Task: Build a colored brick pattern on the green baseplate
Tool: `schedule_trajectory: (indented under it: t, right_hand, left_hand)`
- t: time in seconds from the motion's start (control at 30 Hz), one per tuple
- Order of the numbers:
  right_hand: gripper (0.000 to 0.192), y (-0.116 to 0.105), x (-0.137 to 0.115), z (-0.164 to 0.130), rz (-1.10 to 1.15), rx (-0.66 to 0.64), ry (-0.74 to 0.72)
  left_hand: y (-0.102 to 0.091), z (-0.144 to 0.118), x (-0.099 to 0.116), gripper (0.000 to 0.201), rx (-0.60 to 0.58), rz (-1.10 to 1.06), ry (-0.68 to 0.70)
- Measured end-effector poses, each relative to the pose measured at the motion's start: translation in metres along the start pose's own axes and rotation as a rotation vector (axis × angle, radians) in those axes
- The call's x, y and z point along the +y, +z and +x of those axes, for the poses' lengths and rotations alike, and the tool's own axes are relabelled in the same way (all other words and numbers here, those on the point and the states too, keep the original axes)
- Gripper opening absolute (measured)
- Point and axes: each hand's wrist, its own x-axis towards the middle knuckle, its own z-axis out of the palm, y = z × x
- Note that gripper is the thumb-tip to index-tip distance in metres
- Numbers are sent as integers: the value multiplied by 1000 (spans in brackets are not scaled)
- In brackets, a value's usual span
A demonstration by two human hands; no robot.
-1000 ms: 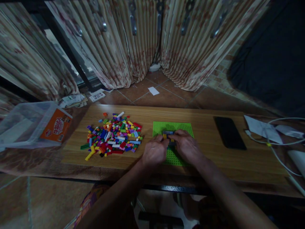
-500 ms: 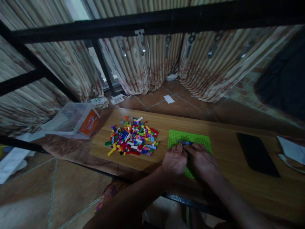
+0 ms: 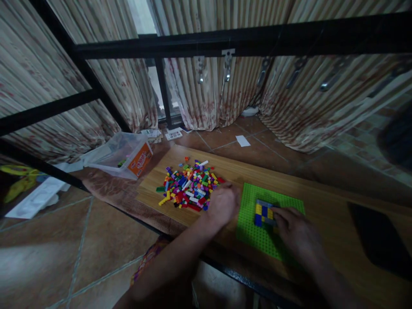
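A bright green studded baseplate [image 3: 252, 240] lies on the wooden table. On it sits a small flat build of blue, yellow and grey toy bricks [image 3: 264, 212]. My right hand [image 3: 298, 234] rests over the plate's right part, its thumb and forefinger pinched at the build's right edge. Between the plate and a heap of mixed toy bricks [image 3: 189, 184], my left hand [image 3: 223, 204] hovers at the heap's right side. Its fingers are curled closed, and whatever may be inside them is hidden.
Left of the table stands a clear plastic box [image 3: 112, 161] with an orange label. A dark flat slab [image 3: 376, 234] lies on the table [image 3: 206, 227] at the right. A black metal frame [image 3: 193, 43] crosses before the striped curtains [image 3: 199, 98].
My left hand has left the build and moved left to the brick heap. My right hand has shifted to the build's right edge, uncovering the bricks. The camera view has turned slightly left.
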Motion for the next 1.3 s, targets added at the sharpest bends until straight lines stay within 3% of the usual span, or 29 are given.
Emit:
schedule_trajectory:
  t: [0.13,0.27,0.47,0.73,0.9,1.0,1.1,1.17,1.23,1.3]
  right_hand:
    - [31,-4,-1,0,12,-7,14]
    - [30,-4,-2,1,31,-13,44]
    - [27,-13,2,6,65,38,75]
    - [26,-49,22,15,75,215,166]
    - [26,-56,22,15,90,273,179]
    - [26,-53,20,16,138,270,168]
    - [25,-50,15,16,225,255,176]
    - [25,-47,9,15,311,211,172]
    - [23,-45,1,12,420,138,147]
    - [22,-43,-8,8,525,62,121]
  left_hand:
    - [-29,5,-50,22,80,42,-213]
    - [-44,3,-80,28,71,78,-271]
    - [-41,7,-77,33,33,137,-235]
    - [-39,12,-79,26,6,197,-200]
    - [-49,11,-79,25,35,187,-189]
    - [-57,13,-72,24,38,22,-262]
    - [-53,14,-55,19,-17,-270,-200]
    - [-41,14,-35,17,-69,-524,-120]
    - [-23,12,-11,19,-72,-823,-192]
    - [-4,9,12,23,-146,-1121,-288]
